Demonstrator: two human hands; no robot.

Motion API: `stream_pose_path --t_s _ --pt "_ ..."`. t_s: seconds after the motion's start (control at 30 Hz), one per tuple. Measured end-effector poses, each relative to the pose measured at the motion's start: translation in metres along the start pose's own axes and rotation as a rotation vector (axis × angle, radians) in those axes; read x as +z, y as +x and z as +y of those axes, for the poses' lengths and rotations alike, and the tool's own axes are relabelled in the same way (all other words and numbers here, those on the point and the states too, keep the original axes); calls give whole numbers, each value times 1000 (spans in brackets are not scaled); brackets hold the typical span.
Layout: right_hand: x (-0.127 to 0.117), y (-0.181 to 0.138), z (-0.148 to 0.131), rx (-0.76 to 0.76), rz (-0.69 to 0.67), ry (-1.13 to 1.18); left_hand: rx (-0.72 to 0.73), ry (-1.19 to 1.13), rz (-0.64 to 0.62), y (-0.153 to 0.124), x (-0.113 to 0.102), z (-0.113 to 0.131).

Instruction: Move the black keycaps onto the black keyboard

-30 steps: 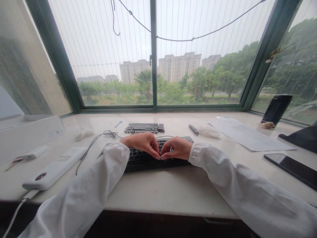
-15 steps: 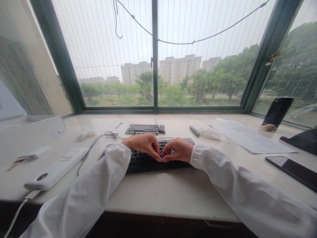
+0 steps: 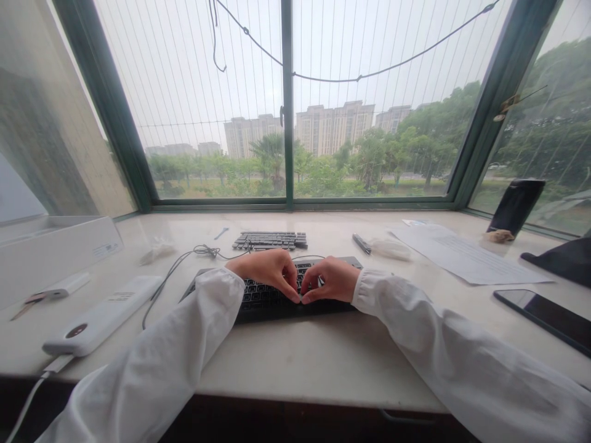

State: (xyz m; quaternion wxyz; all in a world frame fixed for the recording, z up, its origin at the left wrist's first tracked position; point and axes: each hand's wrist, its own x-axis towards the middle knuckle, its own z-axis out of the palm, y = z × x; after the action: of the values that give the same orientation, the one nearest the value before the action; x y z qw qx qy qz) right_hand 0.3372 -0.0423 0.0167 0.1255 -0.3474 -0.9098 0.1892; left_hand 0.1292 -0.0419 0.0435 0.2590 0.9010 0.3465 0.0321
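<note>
A black keyboard point(image 3: 258, 306) lies in front of me, its key positions showing as dark squares with pale outlines. Over its middle, my left hand point(image 3: 270, 271) and my right hand point(image 3: 330, 280) meet, with fingertips pinched close together near the front row. Something tiny may be between the fingertips; I cannot make it out. Both wrists rest over the keyboard and hide parts of it. Behind it, loose keycaps point(image 3: 270, 239) are laid out in rows on the white surface.
A white power bank point(image 3: 104, 317) with a cable stands at left, near a white box point(image 3: 60, 246). A dark cable point(image 3: 170, 271) runs beside the keyboard. At right are a black pen-like tool point(image 3: 361, 243), paper sheets point(image 3: 462, 255), a phone point(image 3: 545, 317) and a dark upright object point(image 3: 517, 206).
Both hands stay pinched at nearly the same spot over the keyboard. The whole view has shifted very slightly; nothing else visibly differs.
</note>
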Motion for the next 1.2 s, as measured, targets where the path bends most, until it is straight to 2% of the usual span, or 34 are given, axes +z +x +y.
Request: stream_pose_path --t_s 0.23,0.43,0.57,0.87,1.2 --pt "3 0 2 -23 61 20 -53 -36 -27 2 1 2" --pt "1 0 1 -5 46 51 -103 -62 28 9 5 -6" --pt "-2 -1 1 -12 14 54 -155 -37 16 11 8 -9" --pt "-4 -1 -5 33 -27 24 -289 49 -5 11 7 3" --pt "-7 -5 -18 121 -7 -91 -285 95 -64 14 6 6"
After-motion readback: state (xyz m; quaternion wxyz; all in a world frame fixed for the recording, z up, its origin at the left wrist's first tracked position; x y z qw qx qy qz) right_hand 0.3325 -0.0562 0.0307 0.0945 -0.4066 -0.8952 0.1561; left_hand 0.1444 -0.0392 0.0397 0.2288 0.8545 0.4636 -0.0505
